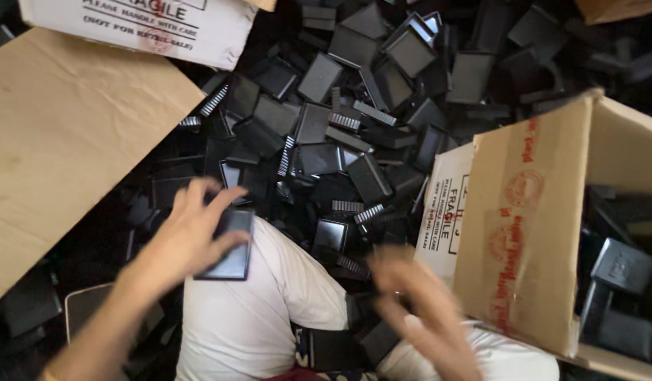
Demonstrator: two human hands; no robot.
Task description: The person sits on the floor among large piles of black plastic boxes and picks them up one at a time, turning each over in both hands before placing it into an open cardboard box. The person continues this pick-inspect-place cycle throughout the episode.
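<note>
My left hand [188,229] grips a flat black rectangular plastic case [231,247] above my white-trousered knee [269,296]. My right hand [418,310] is blurred with motion, fingers spread, low near the front; it hovers over black pieces by the cardboard box, and I cannot tell whether it holds one. A large heap of similar black plastic cases and ribbed black parts [354,120] covers the floor ahead of both hands.
An open brown cardboard box [530,226] at the right holds more black cases [622,268]. A flat cardboard sheet [65,134] lies at the left. A white printed carton [149,28] sits at the top left.
</note>
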